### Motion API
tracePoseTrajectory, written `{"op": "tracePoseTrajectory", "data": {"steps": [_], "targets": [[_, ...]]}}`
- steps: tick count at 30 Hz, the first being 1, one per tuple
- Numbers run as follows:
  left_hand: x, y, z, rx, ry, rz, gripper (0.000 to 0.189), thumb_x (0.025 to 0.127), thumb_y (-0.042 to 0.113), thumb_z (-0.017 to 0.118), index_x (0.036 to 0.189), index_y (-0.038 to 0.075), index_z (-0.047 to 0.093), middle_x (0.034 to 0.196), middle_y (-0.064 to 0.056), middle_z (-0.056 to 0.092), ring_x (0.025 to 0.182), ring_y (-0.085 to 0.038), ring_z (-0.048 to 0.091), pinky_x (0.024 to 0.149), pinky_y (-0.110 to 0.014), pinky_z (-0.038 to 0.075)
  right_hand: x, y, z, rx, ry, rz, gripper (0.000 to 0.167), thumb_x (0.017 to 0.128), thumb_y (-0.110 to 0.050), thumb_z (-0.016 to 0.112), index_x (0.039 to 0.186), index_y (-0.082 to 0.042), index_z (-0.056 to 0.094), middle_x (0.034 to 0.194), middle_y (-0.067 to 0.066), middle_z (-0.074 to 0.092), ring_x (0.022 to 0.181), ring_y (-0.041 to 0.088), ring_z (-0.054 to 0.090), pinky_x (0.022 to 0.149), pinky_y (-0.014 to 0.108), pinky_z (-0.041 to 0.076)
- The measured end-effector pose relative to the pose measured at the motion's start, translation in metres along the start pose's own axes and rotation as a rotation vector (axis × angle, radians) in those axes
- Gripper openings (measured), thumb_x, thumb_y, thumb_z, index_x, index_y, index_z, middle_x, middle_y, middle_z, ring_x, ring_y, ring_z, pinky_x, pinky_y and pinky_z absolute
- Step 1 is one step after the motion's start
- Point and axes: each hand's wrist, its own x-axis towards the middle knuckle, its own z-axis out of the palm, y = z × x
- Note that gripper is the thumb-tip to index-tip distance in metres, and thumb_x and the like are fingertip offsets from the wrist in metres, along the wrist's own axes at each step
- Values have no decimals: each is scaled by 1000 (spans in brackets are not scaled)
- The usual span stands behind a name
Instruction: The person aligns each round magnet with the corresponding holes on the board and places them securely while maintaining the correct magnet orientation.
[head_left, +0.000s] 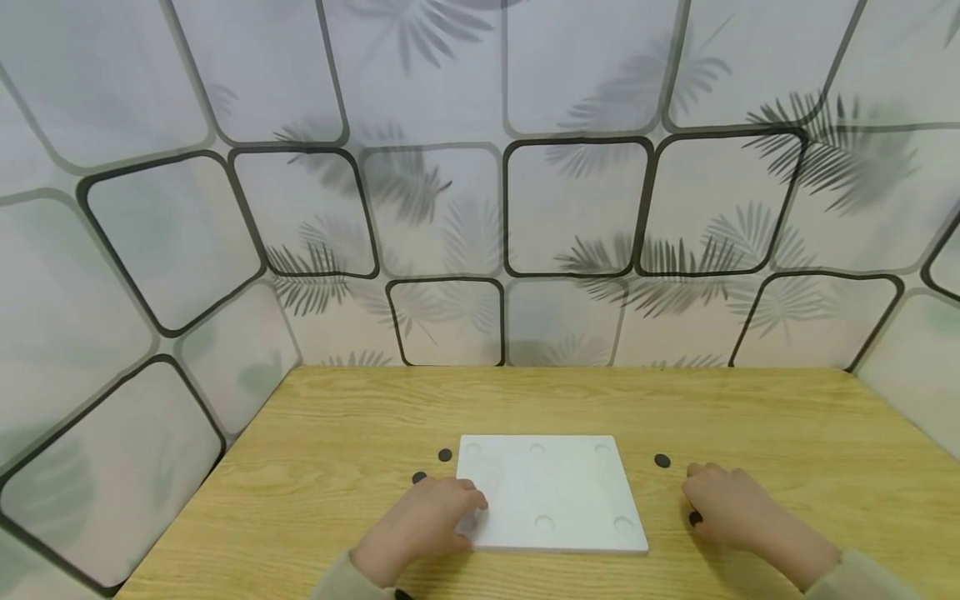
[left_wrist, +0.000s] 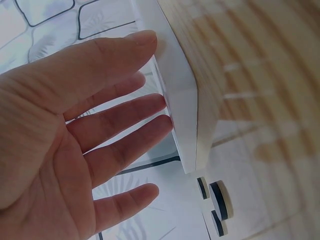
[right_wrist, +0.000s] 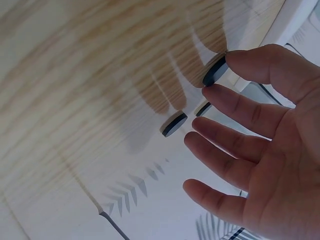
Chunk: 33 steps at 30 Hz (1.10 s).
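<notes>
A white board [head_left: 551, 492] with several shallow round recesses lies on the table. My left hand [head_left: 433, 517] rests at its left side, the fingers extended; in the left wrist view the thumb and middle fingertips meet the edge of the board [left_wrist: 182, 100]. To the right of the board, my right hand [head_left: 731, 508] is low over the wood. Its thumb and index fingertip pinch opposite edges of a small black disc [right_wrist: 215, 71], while the other fingers stay spread. In the head view that disc [head_left: 696, 518] shows partly beside the hand.
Two black discs [head_left: 445, 455] lie left of the board, one partly behind my left hand; the left wrist view shows another disc [left_wrist: 217, 223] there. Another disc [head_left: 662, 460] lies beyond my right hand. Patterned cloth walls [head_left: 577, 208] enclose the wooden table [head_left: 360, 408].
</notes>
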Motion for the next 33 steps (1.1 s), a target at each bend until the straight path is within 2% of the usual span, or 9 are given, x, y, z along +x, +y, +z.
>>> {"op": "tracePoseTrajectory", "data": {"steps": [5,11,16,24,33], "targets": [[0,-1,0,11,13,-7,32,70,23,83,98,14,71,93,6,67,79,-5,60,68,-20,49,0,0,1,5,7,-7,22,68,-7,75,65,-12,54,75,2,51,67,20,45,57,45,44],[-1,-2,1,32,26,-29,27,69,27,83,88,13,71,97,2,68,82,-10,63,68,-22,51,2,-1,0,-4,11,-10,22,63,-9,75,67,-13,54,80,3,53,70,20,44,63,48,44],[-2,-2,1,39,36,-19,24,69,26,83,85,12,72,100,1,68,84,-12,64,68,-23,52,3,0,0,-17,23,-22,21,58,-11,74,67,-13,55,91,8,58,78,25,51,71,56,45],[-1,-1,3,50,37,-16,23,69,27,83,83,12,74,101,2,68,85,-11,64,69,-23,51,1,3,4,-13,38,-40,24,56,-15,75,59,-17,51,108,17,61,96,39,56,79,67,41],[-1,-2,1,56,22,-20,23,69,28,83,84,13,74,102,2,67,86,-11,63,69,-23,51,0,1,4,-21,61,-55,28,54,-15,71,54,-19,44,113,17,60,103,40,54,82,70,38]]}}
